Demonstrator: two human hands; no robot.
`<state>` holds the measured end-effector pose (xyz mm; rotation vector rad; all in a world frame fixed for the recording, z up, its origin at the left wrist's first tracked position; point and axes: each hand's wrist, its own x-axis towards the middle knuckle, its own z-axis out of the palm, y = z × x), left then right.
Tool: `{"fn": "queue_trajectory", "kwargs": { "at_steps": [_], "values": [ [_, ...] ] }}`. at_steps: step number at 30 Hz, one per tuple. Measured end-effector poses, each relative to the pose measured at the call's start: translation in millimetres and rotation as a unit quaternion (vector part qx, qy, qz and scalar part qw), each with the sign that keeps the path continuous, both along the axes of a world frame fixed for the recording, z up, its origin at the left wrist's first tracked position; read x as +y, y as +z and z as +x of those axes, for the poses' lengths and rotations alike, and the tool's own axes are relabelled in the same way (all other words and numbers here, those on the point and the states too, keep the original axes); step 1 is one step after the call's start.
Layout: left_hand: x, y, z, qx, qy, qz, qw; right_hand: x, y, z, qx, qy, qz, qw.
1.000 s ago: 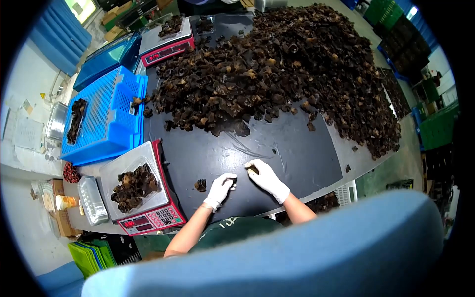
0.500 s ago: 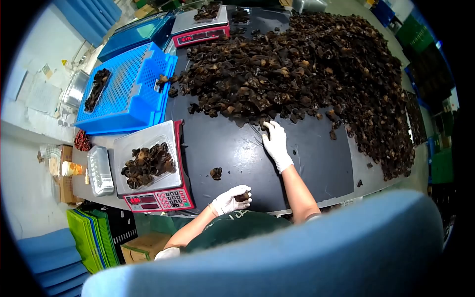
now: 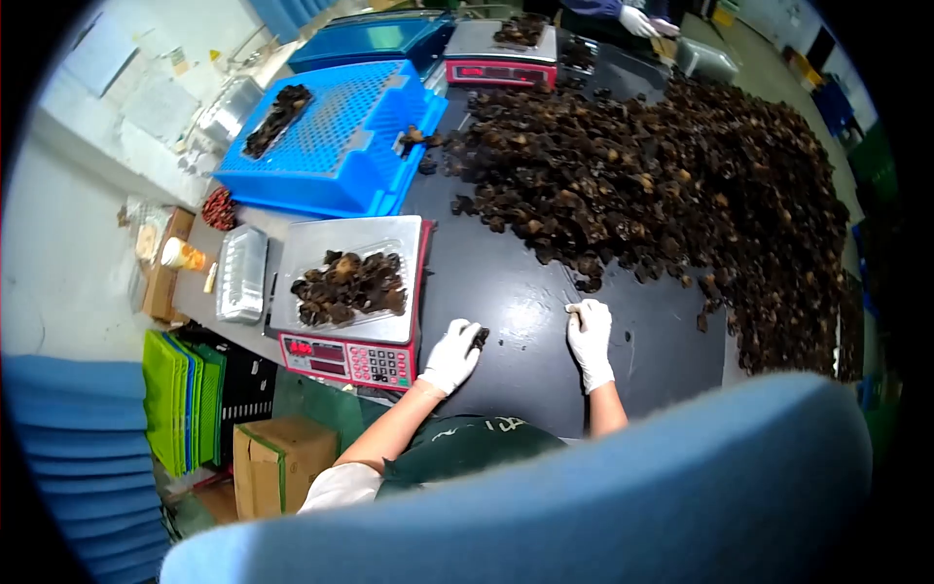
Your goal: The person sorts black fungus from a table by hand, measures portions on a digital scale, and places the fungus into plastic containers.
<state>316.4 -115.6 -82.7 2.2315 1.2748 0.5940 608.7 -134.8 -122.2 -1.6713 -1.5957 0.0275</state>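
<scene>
White gloves cover both hands. My left hand (image 3: 453, 357) is closed on a dark piece of fungus (image 3: 480, 338), just right of the near scale (image 3: 351, 232). On that scale lies a clear tray (image 3: 393, 255) with dark fungus pieces (image 3: 350, 285). My right hand (image 3: 590, 336) is over the black tabletop (image 3: 520, 273), its fingers bent together near the thumb; whether anything is between them is too small to tell. Beyond the hands spreads a large heap of dark fungus (image 3: 662, 175).
A blue crate (image 3: 331, 165) with a filled tray on top stands at the back left, beside a second scale (image 3: 501, 73). Empty clear trays (image 3: 241, 273) and an orange-white bottle (image 3: 183, 255) are at left. A co-worker's gloved hand (image 3: 637, 21) shows at the far edge.
The view has swung left. My right hand has drawn back from the heap's edge toward me. My left hand, still with a dark piece, has moved closer to the near scale.
</scene>
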Motion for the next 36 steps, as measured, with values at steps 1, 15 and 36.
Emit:
{"fn": "queue_trajectory", "kwargs": {
  "at_steps": [1,15,36],
  "values": [
    [-2.5,-2.4,2.1,-0.004,-0.004,-0.016,1.0,-0.1,0.7,-0.5,-0.003,0.0,-0.004,1.0],
    [39.9,142.3,-63.1,-0.12,0.134,0.262,0.948,-1.1,8.1,-2.6,-0.002,0.015,0.011,1.0],
    [116.1,108.4,-265.6,-0.066,0.318,0.204,0.923,-0.3,17.4,-8.0,-0.016,0.015,0.02,1.0]
  ]
}}
